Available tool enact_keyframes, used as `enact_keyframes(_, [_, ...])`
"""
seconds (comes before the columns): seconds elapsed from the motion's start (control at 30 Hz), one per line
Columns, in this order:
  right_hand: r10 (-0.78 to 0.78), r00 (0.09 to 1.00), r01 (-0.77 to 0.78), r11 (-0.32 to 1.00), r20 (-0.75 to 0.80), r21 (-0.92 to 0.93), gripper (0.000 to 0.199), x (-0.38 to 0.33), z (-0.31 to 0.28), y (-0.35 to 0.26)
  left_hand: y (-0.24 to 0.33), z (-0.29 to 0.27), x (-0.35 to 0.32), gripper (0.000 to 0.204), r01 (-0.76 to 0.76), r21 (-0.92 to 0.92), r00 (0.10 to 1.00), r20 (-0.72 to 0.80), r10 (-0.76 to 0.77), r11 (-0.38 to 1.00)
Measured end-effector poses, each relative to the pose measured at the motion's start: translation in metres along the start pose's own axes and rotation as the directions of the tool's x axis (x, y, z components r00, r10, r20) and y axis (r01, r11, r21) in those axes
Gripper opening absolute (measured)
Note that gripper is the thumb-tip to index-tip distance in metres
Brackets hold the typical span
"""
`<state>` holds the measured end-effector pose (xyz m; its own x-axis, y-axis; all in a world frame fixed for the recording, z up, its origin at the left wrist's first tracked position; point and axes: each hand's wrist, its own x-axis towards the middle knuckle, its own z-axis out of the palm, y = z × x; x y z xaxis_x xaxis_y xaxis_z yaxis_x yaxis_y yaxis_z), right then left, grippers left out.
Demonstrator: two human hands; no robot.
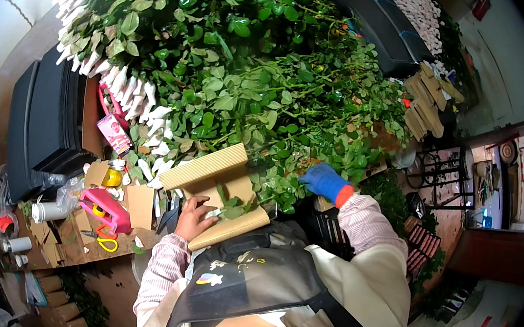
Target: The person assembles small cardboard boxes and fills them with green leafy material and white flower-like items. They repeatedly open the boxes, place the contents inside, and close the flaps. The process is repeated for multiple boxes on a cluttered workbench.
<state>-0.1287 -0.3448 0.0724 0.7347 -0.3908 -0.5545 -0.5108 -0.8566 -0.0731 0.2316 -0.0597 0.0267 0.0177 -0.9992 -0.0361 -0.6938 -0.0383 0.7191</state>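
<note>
Fingers (192, 206) of the left hand (195, 222), loosely curled, touch the corrugated cardboard (207, 168), folded near the dark apron (246, 280), leaves in its fold; whether they grip it cannot be told; right hand (326, 182), blue-gloved, curled at the foliage (237, 101), its hold hidden; foliage extends far; left, pink tape dispenser (111, 210), scissors (107, 244), black boards (57, 110).
</note>
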Motion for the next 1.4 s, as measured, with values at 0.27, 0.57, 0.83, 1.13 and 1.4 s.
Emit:
enact_keyframes(0.27, [0.207,0.561,-0.136,0.978,-0.802,0.158,0.022,0.1,-0.033,-0.021,0.006,-0.007,0.002,0.041,0.081,-0.035,0.992,0.103,-0.077,0.996])
enact_keyframes(0.57, [0.448,0.509,-0.175,0.89,-0.735,0.421,0.019,0.037,-0.114,0.04,0.009,-0.008,0.004,0.027,0.045,-0.019,0.992,0.118,-0.042,0.999])
enact_keyframes(0.83, [-0.106,0.564,0.418,0.892,-0.819,0.172,0.02,-0.056,-0.201,-0.054,0.006,-0.007,-0.001,0.037,0.081,-0.099,0.994,0.084,-0.072,0.992])
enact_keyframes(1.13, [-0.08,0.973,0.106,0.988,-0.217,0.111,0.021,0.065,0.017,-0.1,0.006,0.002,0.002,0.069,0.041,-0.293,0.987,-0.137,-0.084,0.955])
enact_keyframes(1.4, [0.165,0.664,0.041,0.966,-0.729,0.256,0.026,0.088,-0.152,-0.054,0.009,0.0,0.002,0.023,0.068,-0.333,0.989,-0.098,-0.106,0.941])
